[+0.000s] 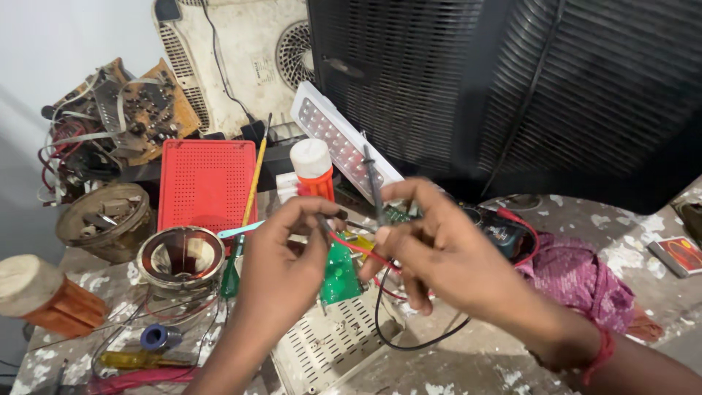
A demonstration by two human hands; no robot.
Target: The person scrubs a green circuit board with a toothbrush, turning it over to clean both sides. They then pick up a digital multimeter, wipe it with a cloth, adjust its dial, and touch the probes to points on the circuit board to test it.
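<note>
The left hand (281,252) was closed in a pinch, its thumb and forefinger gripping a thin dark probe (322,223) with a red wire (358,249) trailing from it toward the other hand. The right hand (439,252) was likewise clenched around a second probe (373,183), a dark slim one whose tip stood up above the fingers, and a black wire (409,340) looped down from under that hand. Between and just below the two hands sat a small green circuit board (340,274), tilted, with the left hand's probe tip near its upper edge; whether it touched could not be told. Under the board lay a white perforated casing (329,344) on the paint-spattered worktop (512,351). Just beyond the left hand stood an orange bottle with a white cap (313,172), and behind the right hand leaned a white panel of small lamps (336,135). Past the right hand's wrist lay a crumpled pink cloth (578,278). To the far side of the left hand were a red perforated tray (205,183), a yellow-handled stick (254,179) leaning over it, a copper coil in a metal cone (180,256), and a yellow screwdriver (142,359) nearer the worktop's edge. A big black slatted cabinet (512,80) rose behind everything.
</note>
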